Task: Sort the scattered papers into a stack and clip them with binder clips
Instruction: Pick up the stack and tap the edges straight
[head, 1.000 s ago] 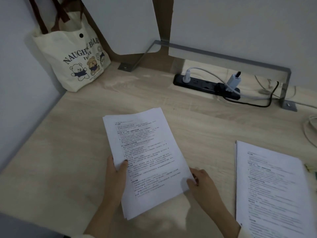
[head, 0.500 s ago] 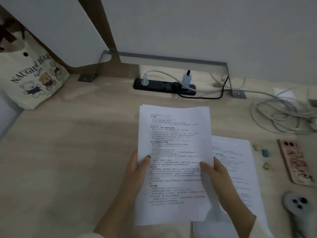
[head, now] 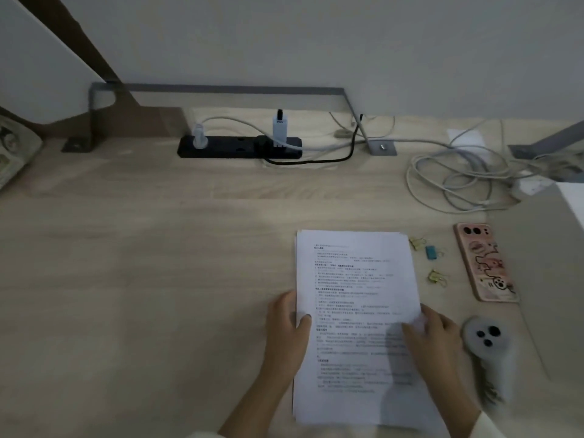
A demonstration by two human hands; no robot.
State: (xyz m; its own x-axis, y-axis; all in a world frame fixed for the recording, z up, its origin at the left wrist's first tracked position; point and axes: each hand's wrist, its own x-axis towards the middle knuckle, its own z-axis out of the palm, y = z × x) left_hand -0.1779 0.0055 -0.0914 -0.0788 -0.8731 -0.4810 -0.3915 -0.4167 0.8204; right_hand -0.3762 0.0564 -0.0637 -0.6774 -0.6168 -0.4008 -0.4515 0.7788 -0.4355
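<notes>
A stack of printed white papers point(head: 354, 298) lies on the wooden desk, right of centre. My left hand point(head: 286, 330) holds its left edge, thumb on top of the sheets. My right hand point(head: 433, 336) holds the right edge, fingers over the top sheet; its outline is blurred. Three small binder clips lie just right of the stack's upper corner: a yellow one point(head: 417, 243), a blue one point(head: 430, 251) and another yellow one point(head: 436, 276).
A phone in a pink case point(head: 486, 262) lies right of the clips. A white controller point(head: 485, 339) sits by my right hand. A black power strip point(head: 238, 146) and coiled grey cables point(head: 458, 178) are at the back. A tote bag point(head: 12, 153) is at far left.
Both hands carried the left papers to the right and laid them onto the other pile, making one stack on the desk. The view swung right with them.
</notes>
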